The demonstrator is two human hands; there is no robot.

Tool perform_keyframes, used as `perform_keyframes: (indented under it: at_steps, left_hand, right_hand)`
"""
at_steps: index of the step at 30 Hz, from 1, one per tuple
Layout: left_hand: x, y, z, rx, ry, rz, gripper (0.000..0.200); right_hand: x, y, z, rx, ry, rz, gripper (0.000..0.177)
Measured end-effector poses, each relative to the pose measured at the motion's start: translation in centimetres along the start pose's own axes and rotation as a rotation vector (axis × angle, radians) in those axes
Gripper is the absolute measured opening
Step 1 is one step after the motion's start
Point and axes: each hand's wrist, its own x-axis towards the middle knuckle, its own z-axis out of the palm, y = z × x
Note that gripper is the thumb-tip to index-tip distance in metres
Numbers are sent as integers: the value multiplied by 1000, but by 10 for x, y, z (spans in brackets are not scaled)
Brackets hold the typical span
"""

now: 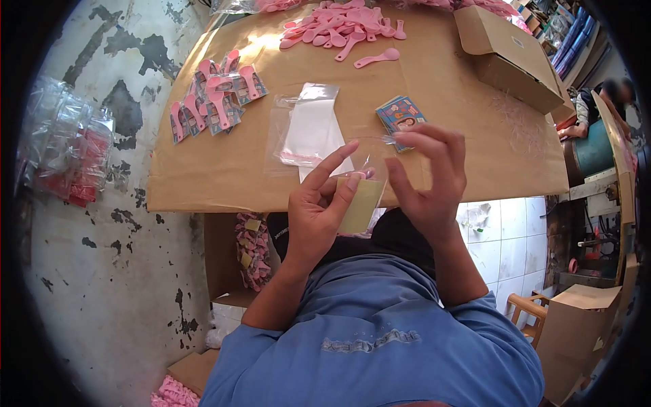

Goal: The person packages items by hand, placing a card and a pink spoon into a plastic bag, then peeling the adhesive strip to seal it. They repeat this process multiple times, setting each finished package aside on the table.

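My left hand [317,211] pinches a small clear plastic bag [378,174] over the table's front edge. Inside it are a pale yellow-green card [359,207] and something pink near the thumb, mostly covered by the fingers. My left index finger points up, away from the bag. To its right, my right hand [434,182] is raised with thumb and fingers apart. A thin clear strip [388,139] shows at its fingertips. Just beyond that hand lies a stack of printed cards [401,117]. Flat clear bags [313,125] are spread beyond my left hand.
Pink spoons [342,26] are heaped at the table's far side, with one lying apart. Packed spoons with cards [215,98] are piled at left. An open cardboard box [512,57] stands far right, near shredded clear strips [519,122]. Another person [582,119] is at the right.
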Motion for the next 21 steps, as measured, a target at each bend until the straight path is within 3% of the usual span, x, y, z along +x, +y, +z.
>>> perform_keyframes:
  at_steps: [4,16,21]
  left_hand:
    - [-2,-5,2,32,-40,36,52]
    - [-8,2,-4,341,-110,33,55]
    - [-9,0,-8,257,-127,8,54]
  right_hand:
    - [13,-11,8,-114,-40,-90,22]
    - [13,-4,21,-114,-47,-106,18]
    - [16,7,20,168,47,149,13]
